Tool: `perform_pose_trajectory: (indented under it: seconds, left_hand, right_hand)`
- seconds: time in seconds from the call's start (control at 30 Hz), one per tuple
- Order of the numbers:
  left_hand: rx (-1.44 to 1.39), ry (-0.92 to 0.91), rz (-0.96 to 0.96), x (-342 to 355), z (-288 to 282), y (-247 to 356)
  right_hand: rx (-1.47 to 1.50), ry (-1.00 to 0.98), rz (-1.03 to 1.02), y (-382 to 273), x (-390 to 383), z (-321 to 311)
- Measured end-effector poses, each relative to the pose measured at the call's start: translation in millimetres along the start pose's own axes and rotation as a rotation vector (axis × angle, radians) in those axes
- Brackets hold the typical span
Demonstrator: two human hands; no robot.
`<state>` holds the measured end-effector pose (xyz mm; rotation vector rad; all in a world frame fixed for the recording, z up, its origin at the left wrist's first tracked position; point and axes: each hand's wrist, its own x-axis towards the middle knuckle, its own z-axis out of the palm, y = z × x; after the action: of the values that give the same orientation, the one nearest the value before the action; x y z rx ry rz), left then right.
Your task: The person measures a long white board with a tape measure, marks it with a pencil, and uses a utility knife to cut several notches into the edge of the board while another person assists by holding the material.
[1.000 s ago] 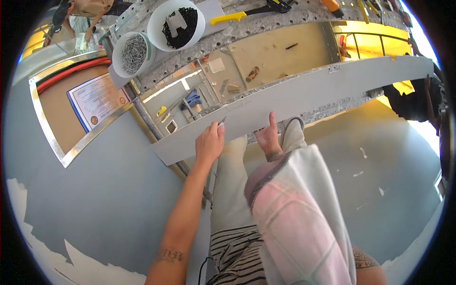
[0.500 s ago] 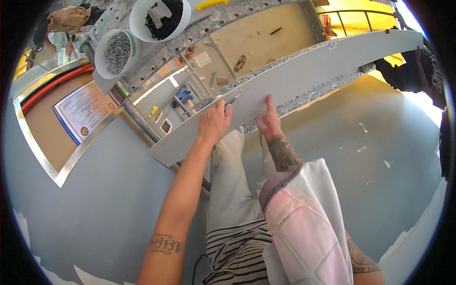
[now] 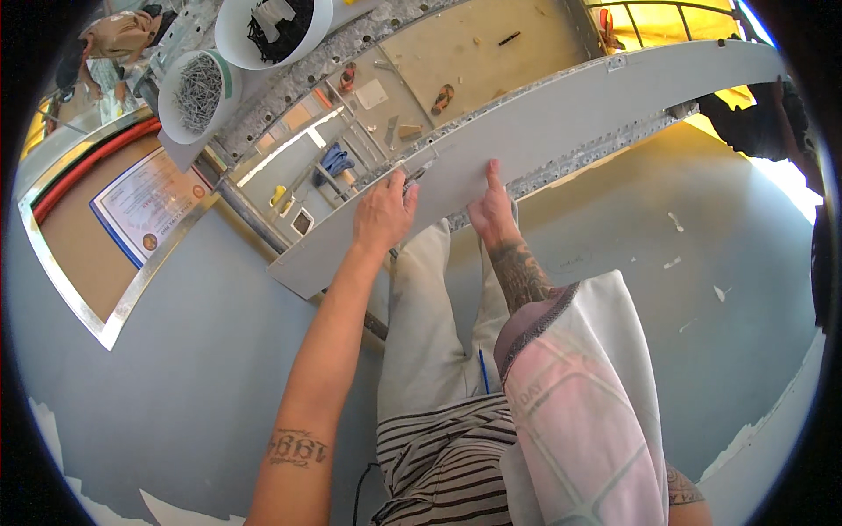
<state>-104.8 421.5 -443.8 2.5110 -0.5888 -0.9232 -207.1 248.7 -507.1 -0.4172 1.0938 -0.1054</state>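
Note:
A long pale grey board slants across in front of me, from lower left to upper right. My right hand grips its near edge, thumb up on the face and fingers underneath. Over the left part of the board, my left hand has its fingers curled by the far edge. Something thin and slender sticks out at its fingertips, too small to name. At the board's far right end is another person's dark sleeve; a hand there is hard to make out.
A bucket of screws and a bucket of black fasteners stand upper left on a perforated metal rail. Down through the frame opening show a ladder and sandals. A framed certificate lies left. A blue pen sticks up at my waist.
The view has shifted slightly, so the buckets sit further up and left. Both hands keep their places at the board. The blue pen at my waist has come into sight.

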Motion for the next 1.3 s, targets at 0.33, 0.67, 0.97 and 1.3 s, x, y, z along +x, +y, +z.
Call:
perform_pose_trajectory:
  seconds: [0.33, 0.67, 0.97, 1.3]
  left_hand:
    - [0.156, -0.204, -0.124, 5, -27, 32]
    - [0.235, -0.164, -0.091, 7, -23, 26]
    - [0.253, -0.203, -0.102, -1, -22, 12]
    - [0.275, -0.186, -0.116, -11, -27, -8]
  right_hand:
    - [0.052, 0.056, 0.04, -5, -6, 21]
    - [0.237, 0.078, 0.064, 2, 14, 9]
    - [0.127, 0.13, 0.049, -3, 12, 12]
    - [0.106, 0.132, 0.03, -1, 6, 20]
